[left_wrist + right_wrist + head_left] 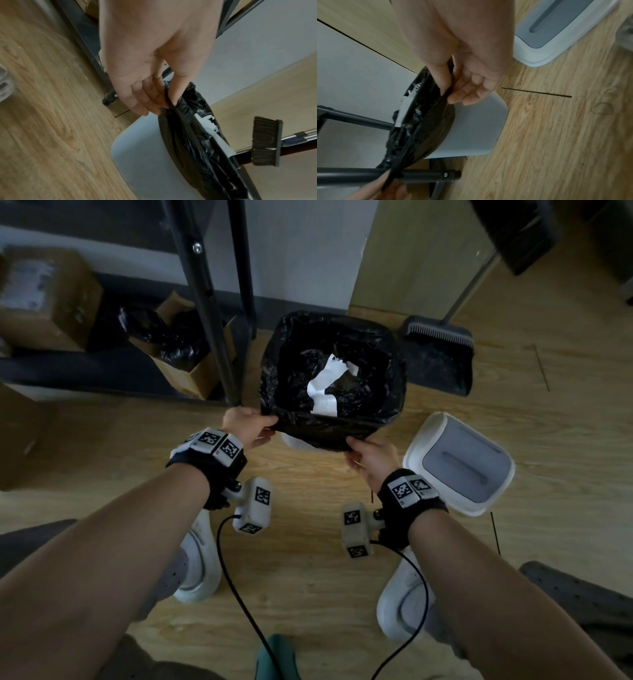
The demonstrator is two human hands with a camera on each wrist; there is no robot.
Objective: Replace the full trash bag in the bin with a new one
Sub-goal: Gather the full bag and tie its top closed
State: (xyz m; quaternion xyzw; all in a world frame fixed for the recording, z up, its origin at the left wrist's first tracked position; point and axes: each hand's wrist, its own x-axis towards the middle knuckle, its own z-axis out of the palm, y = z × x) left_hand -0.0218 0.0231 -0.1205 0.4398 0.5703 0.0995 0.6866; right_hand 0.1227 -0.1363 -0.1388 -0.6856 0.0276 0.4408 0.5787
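A black trash bag (329, 426) lines the white bin (294, 441) on the wood floor; white paper (325, 392) lies inside it. My left hand (251, 426) pinches the bag's near-left rim between thumb and fingers (154, 100). My right hand (368, 455) pinches the near-right rim (448, 86). The bag's edge (173, 112) is lifted off the bin wall (142, 155) in the left wrist view. The bag (426, 129) stretches between both hands over the bin (474, 132) in the right wrist view.
The bin's white and grey lid (462, 463) lies on the floor to the right. A dustpan and broom (442, 350) lean behind the bin. Black metal rack legs (212, 302) stand at the left, with cardboard boxes (48, 299) and more black bags (171, 337).
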